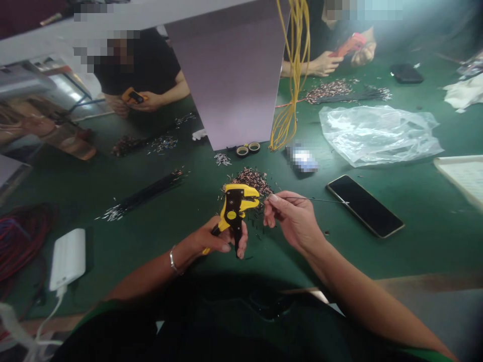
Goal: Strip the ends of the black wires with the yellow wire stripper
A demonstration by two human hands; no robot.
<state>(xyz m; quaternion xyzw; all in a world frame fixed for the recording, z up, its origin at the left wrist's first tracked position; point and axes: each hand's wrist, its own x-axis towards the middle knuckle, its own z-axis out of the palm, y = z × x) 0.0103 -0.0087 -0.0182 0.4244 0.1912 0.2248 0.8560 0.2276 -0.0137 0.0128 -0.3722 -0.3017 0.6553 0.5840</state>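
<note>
My left hand (226, 238) is wrapped round the handles of a yellow and black wire stripper (233, 207), whose jaws point right. Between thumb and fingers, my right hand (292, 216) pinches a thin dark wire (320, 199). One end of that wire sits close to the stripper's jaws, apart from them as far as I can see; the other stretches right over a phone. Behind the tool lies a pile of short wire scraps (251, 177) with coppery bits. To the left rests a bundle of black wires (147, 195) with bright tips.
A dark phone (366, 206) and a clear plastic bag (377, 133) lie on the right. Yellow wires (298, 65) hang beside an upright panel (234, 75). Tape rolls (248, 149) stand at its foot. A white power bank (68, 259) is at left. Two co-workers hold tools across the table.
</note>
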